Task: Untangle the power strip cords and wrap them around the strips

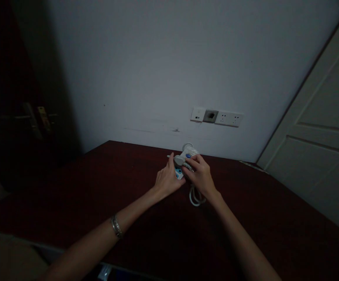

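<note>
Together left hand (167,180), right hand (201,176) clasp white device (183,157), label unreadable.

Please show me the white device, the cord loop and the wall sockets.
white device (180,159): head view, pale body.
cord loop (190,197): head view, left side.
wall sockets (229,118): head view, right plate.

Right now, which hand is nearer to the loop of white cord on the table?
Right. The right hand sits just above the cord loop, wrist beside it; the left hand is farther off to its left, on the white gadget.
</note>
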{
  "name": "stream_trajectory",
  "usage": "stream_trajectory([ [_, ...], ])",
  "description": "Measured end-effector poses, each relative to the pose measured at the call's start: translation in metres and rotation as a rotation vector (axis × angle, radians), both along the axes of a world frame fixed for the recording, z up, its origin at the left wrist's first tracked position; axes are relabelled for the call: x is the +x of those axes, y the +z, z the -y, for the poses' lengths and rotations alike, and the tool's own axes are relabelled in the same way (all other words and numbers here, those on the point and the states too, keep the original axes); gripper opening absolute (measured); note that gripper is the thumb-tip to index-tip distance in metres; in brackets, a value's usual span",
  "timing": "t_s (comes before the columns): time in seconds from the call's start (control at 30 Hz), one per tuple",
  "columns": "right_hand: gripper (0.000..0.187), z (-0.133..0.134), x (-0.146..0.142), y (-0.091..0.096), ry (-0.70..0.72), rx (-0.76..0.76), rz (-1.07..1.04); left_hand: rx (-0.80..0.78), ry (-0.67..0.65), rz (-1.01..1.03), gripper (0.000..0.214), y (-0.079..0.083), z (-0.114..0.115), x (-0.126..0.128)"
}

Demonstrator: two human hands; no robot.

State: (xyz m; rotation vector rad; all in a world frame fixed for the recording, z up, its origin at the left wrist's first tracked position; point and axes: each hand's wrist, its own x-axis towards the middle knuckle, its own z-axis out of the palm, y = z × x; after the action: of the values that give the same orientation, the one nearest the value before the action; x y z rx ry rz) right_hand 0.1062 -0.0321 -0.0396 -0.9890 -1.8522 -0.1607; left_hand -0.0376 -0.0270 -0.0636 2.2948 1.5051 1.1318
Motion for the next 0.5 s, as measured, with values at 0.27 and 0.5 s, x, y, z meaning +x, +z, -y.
stream_trajectory([
  [0.27,0.014,0.001,0.004,-0.008,0.047,0.021,-0.134,-0.1,-0.159,0.147,0.101,-0.005,-0.009,-0.003],
  [0.5,0.006,-0.001,0.013,-0.004,0.233,-0.148,-0.393,-0.236,-0.298,0.474,0.089,-0.019,-0.029,-0.003],
])
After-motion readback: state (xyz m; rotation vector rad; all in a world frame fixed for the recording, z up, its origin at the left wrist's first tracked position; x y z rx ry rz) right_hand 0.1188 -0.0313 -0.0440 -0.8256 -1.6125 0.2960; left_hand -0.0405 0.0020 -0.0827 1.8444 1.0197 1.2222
